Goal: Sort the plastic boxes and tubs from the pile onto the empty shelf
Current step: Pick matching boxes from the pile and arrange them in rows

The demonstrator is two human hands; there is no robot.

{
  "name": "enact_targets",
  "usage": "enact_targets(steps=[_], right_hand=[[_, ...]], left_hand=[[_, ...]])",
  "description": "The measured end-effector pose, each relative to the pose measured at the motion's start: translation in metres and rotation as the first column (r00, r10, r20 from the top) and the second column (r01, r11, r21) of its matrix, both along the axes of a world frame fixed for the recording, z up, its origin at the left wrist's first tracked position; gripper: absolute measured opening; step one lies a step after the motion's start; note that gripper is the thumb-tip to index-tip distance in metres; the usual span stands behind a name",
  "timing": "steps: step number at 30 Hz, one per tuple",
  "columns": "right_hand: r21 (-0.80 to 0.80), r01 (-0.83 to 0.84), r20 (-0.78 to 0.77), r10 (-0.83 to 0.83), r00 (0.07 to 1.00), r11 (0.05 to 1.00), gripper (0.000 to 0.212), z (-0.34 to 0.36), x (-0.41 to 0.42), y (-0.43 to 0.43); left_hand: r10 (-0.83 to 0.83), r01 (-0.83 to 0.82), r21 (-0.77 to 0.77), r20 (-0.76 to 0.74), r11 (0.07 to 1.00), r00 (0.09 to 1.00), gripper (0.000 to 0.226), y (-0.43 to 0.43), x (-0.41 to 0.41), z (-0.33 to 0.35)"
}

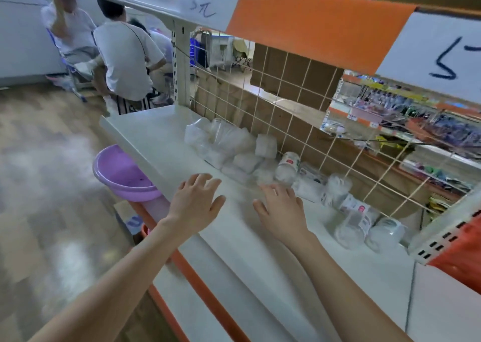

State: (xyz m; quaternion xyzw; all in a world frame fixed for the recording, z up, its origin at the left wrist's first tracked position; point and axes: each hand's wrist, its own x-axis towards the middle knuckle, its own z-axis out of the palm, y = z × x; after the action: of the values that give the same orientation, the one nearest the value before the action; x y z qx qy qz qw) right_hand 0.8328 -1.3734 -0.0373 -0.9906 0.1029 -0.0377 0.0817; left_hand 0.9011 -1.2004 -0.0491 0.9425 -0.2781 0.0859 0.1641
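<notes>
Over the white shelf we hold left hand and right hand flat, fingers spread, near clear plastic tubs

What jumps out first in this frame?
The left hand and the right hand reach open-fingered over the white shelf at centre, holding nothing. Clear plastic tubs lie jumbled along the wire grid at its back. A purple basin sits lower down, beside the shelf's left edge.
</notes>
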Motion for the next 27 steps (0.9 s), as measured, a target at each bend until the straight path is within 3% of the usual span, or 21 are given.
enact_targets(steps=[7,16,25,27], right_hand=[[-0.012,0.094,-0.014,-0.094,0.995,0.995,0.041,-0.010,0.047,0.010],[0.060,0.345,0.016,-0.346,0.938,0.937,0.045,-0.014,0.111,0.033],[0.065,0.502,-0.041,-0.500,0.865,0.862,0.050,-0.026,0.143,0.051],[0.078,0.533,-0.039,-0.532,0.846,0.843,0.050,-0.028,0.149,0.054]], left_hand=[[-0.041,0.044,0.061,-0.046,0.997,0.998,0.052,0.018,0.074,-0.016],[-0.235,0.233,0.144,0.000,0.962,0.972,0.045,0.025,0.175,-0.016],[-0.539,0.523,0.144,0.118,0.840,0.834,0.039,0.004,0.220,-0.026],[-0.592,0.573,0.163,0.108,0.803,0.799,0.053,-0.001,0.223,-0.030]])
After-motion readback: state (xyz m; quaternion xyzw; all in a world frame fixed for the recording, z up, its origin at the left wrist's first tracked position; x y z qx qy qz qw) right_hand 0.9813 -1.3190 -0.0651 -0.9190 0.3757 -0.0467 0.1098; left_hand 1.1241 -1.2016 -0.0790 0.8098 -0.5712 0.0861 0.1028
